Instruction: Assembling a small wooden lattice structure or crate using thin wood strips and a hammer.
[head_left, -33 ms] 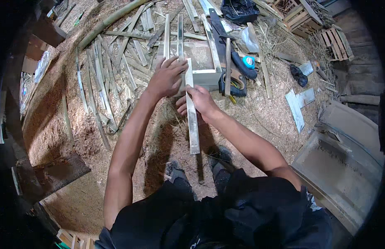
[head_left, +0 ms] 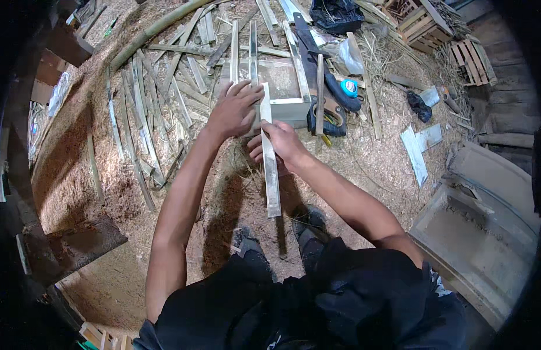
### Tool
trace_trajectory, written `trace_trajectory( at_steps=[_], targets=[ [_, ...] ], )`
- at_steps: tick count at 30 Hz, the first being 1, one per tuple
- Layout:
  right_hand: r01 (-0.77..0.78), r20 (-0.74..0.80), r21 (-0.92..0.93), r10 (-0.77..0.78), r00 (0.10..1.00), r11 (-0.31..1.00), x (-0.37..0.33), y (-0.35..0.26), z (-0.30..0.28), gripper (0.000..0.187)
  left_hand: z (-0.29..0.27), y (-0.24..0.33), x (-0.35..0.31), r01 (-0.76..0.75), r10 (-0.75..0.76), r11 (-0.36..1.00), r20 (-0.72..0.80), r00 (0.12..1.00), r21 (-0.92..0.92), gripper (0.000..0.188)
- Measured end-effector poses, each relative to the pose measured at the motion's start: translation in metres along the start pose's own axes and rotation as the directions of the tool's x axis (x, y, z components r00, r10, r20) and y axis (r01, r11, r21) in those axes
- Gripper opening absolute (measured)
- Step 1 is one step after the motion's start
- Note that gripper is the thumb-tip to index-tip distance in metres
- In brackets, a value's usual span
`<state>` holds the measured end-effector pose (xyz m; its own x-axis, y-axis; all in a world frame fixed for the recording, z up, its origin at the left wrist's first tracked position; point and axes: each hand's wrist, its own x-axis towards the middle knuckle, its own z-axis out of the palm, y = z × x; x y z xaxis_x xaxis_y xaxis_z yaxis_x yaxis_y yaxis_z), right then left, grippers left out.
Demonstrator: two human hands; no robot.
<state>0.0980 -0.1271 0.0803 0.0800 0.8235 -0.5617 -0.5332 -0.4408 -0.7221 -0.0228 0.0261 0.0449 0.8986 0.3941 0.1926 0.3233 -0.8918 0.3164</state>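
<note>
My right hand (head_left: pixel 285 144) grips a narrow pale wooden slat (head_left: pixel 271 181), thumb on top and fingers curled beneath. The slat runs from its far end beside my left fingers back toward my feet. My left hand (head_left: pixel 235 109) lies with fingers stretched out over the near ends of two other slats, its fingertips at the held slat's far end. Under these is a low grey wooden block (head_left: pixel 289 111), partly hidden by my hands. A slat (head_left: pixel 253 52) and another slat (head_left: pixel 234 52) point away from me across it, and a third slat (head_left: pixel 297 61) lies along its right side.
Right of the block are a handsaw (head_left: pixel 306 41), a blue tape measure (head_left: pixel 349 88) and a black-and-orange handle (head_left: pixel 334 118). Loose wood strips (head_left: pixel 143 116) litter the shavings at left. A black plastic bag (head_left: pixel 336 16) lies far off; a large grey bin (head_left: pixel 477 224) stands at right.
</note>
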Motion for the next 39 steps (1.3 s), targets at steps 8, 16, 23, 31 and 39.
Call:
trace_trajectory(
  at_steps=[8, 16, 23, 31, 39],
  targets=[
    [0.044, -0.18, -0.588, -0.183, 0.966, 0.808, 0.006, -0.033, -0.034, 0.054, 0.011, 0.011, 0.01, 0.123, -0.126, 0.985, -0.018, 0.992, -0.125, 0.052],
    [0.218, -0.105, -0.785, -0.472, 0.875, 0.58, 0.037, -0.066, -0.049, 0.029, 0.007, 0.003, 0.007, 0.092, -0.101, 0.987, -0.066, 0.993, -0.134, 0.051],
    [0.31, -0.073, -0.772, -0.563, 0.823, 0.554, 0.198, -0.124, -0.081, 0.015, 0.003, 0.009, 0.015, 0.123, -0.145, 0.955, -0.062, 0.988, -0.27, 0.051],
    [-0.054, -0.171, -0.977, -0.595, 0.785, 0.208, 0.304, -0.143, -0.081, 0.021, -0.001, 0.008, 0.01, 0.166, -0.18, 0.937, -0.016, 0.984, -0.308, 0.05],
    [-0.128, -0.314, -0.9, -0.416, 0.853, 0.418, 0.318, -0.173, -0.091, 0.024, -0.003, 0.003, 0.014, 0.177, -0.186, 0.933, -0.001, 0.983, -0.314, 0.049]
  ],
)
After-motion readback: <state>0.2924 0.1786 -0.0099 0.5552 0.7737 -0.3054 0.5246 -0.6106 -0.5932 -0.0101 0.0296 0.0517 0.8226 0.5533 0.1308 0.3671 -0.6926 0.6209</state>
